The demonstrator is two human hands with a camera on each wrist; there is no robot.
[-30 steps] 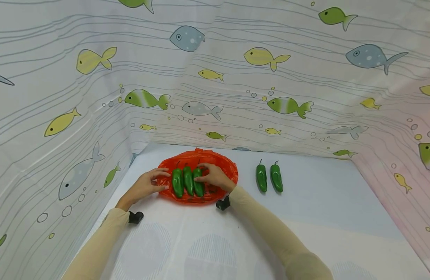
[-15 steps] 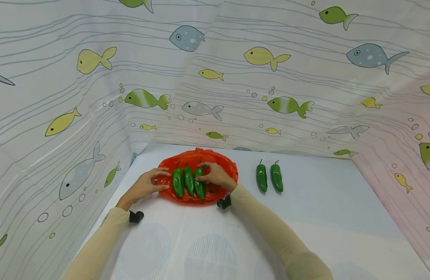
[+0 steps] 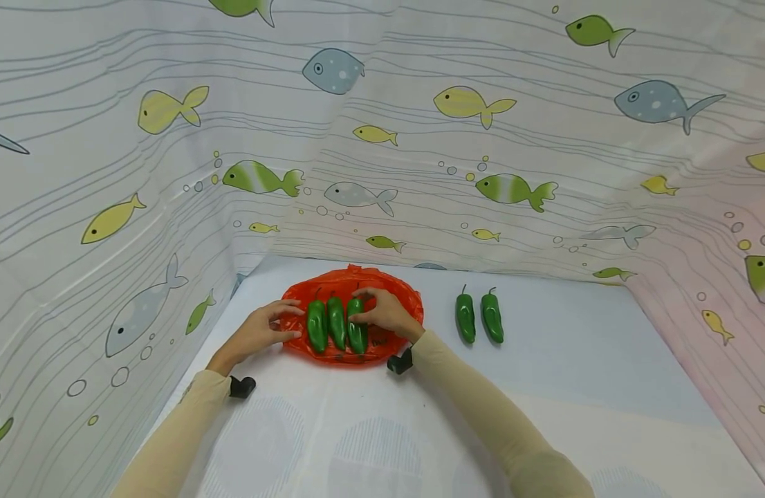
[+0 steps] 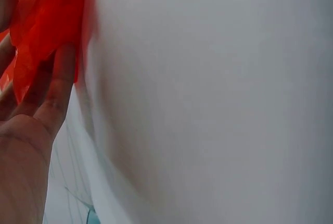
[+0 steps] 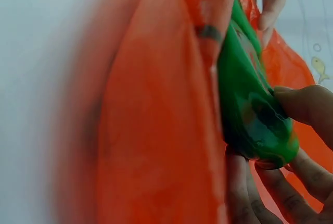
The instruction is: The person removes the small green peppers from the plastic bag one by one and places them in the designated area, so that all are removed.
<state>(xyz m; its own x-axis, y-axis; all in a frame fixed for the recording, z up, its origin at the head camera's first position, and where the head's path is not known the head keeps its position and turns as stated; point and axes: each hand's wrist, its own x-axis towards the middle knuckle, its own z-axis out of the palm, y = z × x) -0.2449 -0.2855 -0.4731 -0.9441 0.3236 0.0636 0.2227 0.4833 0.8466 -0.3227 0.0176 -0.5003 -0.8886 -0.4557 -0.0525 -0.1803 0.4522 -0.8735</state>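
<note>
Walls hung with fish-printed sheeting [image 3: 413, 159]; white-covered table [image 3: 563, 366] below. Near its back, left of centre, a red plastic bag [image 3: 335, 279] is laid out. Three green chili peppers [image 3: 336, 325] are set side by side on it. The rightmost pepper [image 3: 357, 339] is gripped between thumb and fingers of the right hand [image 3: 385, 312]. The bag's left edge is touched by the left hand [image 3: 258, 330], fingers spread. Two further peppers [image 3: 465, 319] are placed on the table, right of the bag.

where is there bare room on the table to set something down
Widest: the table between the two loose peppers and the right wall. Also bare: in front of the red bag, between the sleeves. A narrower gap lies between bag and loose peppers. Crowded: the bag, with three green peppers, left hand and right hand.
</note>
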